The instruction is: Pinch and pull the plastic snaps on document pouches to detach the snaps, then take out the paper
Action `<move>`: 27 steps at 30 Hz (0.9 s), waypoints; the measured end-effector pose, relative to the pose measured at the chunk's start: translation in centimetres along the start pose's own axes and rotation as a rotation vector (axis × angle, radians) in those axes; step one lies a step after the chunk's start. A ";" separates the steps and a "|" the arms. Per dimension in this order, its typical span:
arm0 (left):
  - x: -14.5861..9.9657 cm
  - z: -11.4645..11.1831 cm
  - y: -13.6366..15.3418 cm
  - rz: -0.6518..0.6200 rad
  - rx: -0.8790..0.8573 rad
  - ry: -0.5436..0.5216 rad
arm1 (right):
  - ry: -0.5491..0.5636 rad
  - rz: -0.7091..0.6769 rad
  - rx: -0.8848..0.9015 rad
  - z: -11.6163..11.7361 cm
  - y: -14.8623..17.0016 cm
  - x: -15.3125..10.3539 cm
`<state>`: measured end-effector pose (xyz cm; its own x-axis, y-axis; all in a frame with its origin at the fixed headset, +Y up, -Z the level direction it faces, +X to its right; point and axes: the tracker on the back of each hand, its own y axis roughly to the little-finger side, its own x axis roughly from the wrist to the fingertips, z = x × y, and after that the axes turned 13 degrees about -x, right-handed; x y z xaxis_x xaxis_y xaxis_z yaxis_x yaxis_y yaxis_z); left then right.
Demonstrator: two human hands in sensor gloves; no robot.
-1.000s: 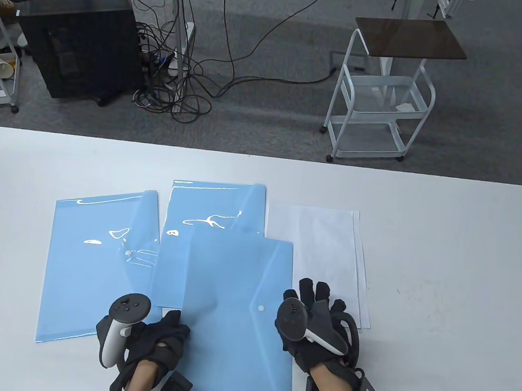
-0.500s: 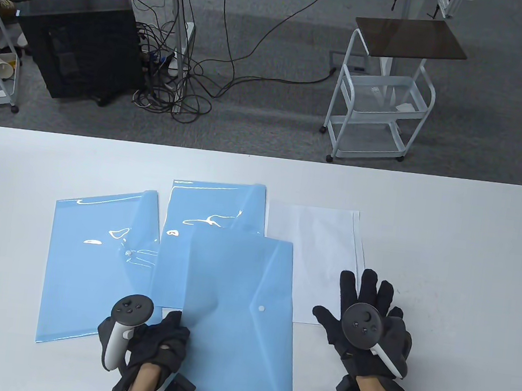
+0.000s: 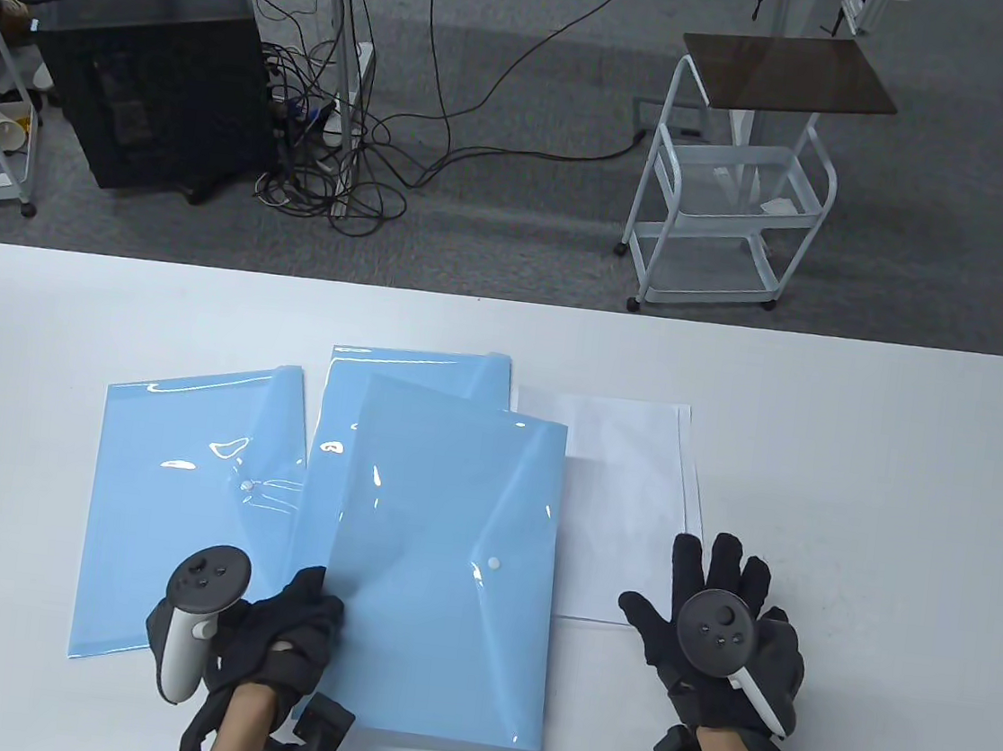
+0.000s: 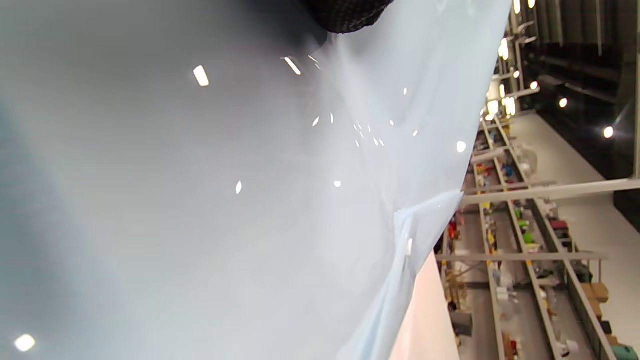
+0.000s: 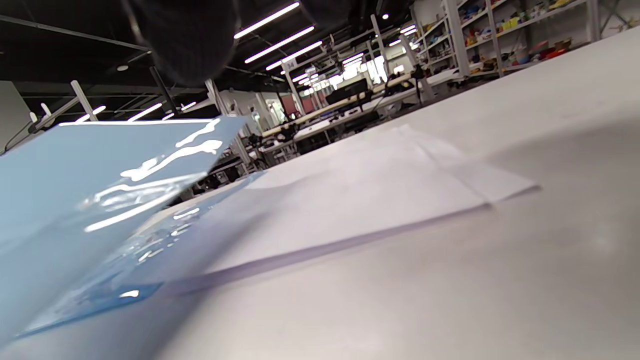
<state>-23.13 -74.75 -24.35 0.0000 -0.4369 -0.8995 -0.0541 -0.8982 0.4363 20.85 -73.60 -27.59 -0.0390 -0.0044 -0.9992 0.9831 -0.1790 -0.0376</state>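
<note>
Pouch (image 3: 444,559) snapped, pinched by left hand (image 3: 291,632); right hand (image 3: 720,640) fingers (image 3: 719,568) spread.

Pouches (image 3: 443,568) are thin translucent blue plastic, glossy, smooth, with glare streaks; snap (image 3: 494,563) is white plastic. Paper (image 3: 631,508) is matt white sheets. Table (image 3: 863,453) is smooth matt white. Gloves on left hand (image 3: 290,641) and right hand (image 3: 716,635) are black knit cloth.

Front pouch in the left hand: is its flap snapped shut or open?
Shut: the flap lies flat on the front pouch, its white snap at the flap's tip.
</note>
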 end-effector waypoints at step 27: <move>11.9 4.3 -3.6 0.128 0.075 -0.187 | -0.014 -0.052 0.028 0.2 -0.6 -0.2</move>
<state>-27.19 -76.49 -36.75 -0.1962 -0.5244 -0.8286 -0.1159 -0.8267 0.5506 20.26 -73.74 -27.40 -0.0923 -0.0078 -0.9957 0.9744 -0.2064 -0.0887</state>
